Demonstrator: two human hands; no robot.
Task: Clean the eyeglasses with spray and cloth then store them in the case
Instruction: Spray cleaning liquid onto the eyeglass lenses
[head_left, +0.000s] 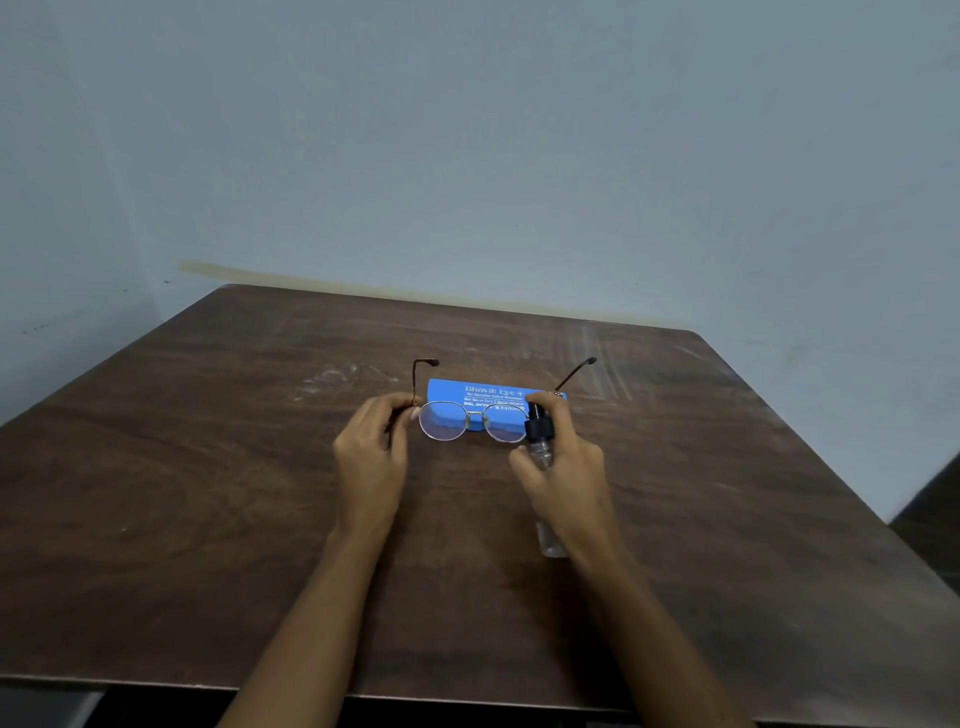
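The left hand pinches the eyeglasses at their left hinge, lenses raised before the blue case on the table, while just beside the right lens the right hand grips the spray bottle.

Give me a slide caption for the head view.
Left hand holds the eyeglasses near the blue case; right hand points the spray bottle at them.

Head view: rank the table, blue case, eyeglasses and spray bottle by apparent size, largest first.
1. table
2. eyeglasses and blue case: about alike; the glasses are held nearer the camera, so no ranking between them
3. spray bottle: smallest as seen, partly hidden in the right hand
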